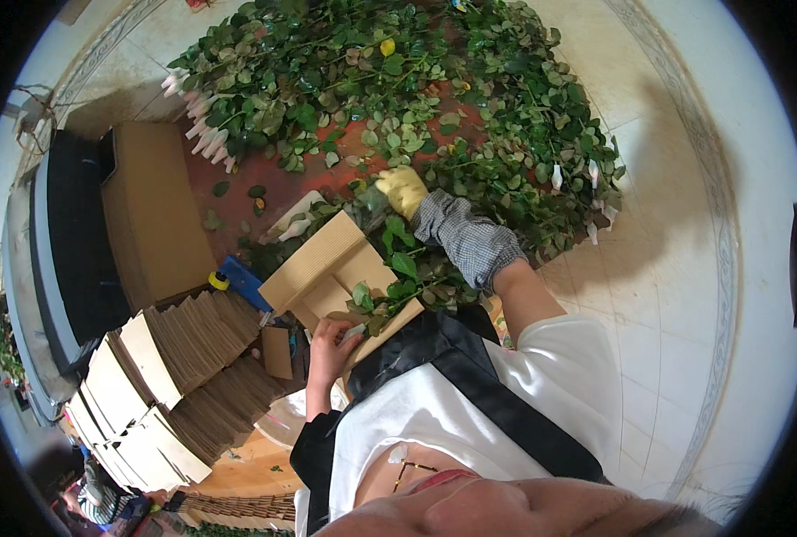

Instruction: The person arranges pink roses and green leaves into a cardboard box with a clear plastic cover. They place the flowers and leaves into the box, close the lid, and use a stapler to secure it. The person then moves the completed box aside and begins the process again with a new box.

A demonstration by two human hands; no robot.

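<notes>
An open corrugated cardboard wrap [305,259] lies in front of me with leafy rose stems [403,264] across it. My bare left hand [329,347] is closed at its lower edge, around a small white-sleeved bud [354,332]. My right hand [401,188], in a yellow glove with a grey checked sleeve, has curled fingers among the foliage above the wrap; what they grip is hidden. White-sleeved buds [296,228] lie just left of it.
Piles of leafy roses [381,98] cover a red surface [220,166]. At left are stacked cardboard sheets [175,349], a cardboard box [152,210] and a blue tool [242,282]. Tiled floor [649,376] lies to the right. Another person [99,501] is at lower left.
</notes>
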